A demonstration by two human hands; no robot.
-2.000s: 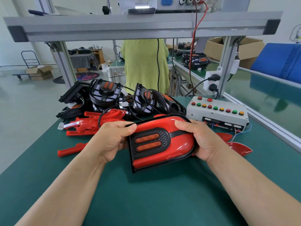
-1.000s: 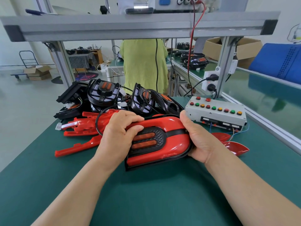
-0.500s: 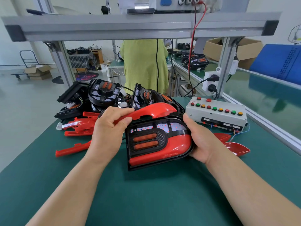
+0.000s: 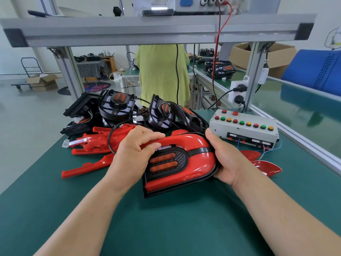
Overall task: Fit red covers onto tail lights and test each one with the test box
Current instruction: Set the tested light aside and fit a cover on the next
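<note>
While the right hand [image 4: 225,160] cups the rounded end of the tail light [image 4: 167,161] on the green bench [image 4: 184,230], the left hand [image 4: 132,156] grips the red cover [image 4: 200,164] along its upper arm, which seemingly sits proud. Seating needs firm downward pressure there, then the test box [image 4: 243,131].

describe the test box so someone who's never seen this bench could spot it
On the green table, look to the right side, just beyond the right hand. The test box sits there, below the white power socket. Unlike the black and red parts nearby, it is a pale grey box with round red, green and yellow buttons.
</note>
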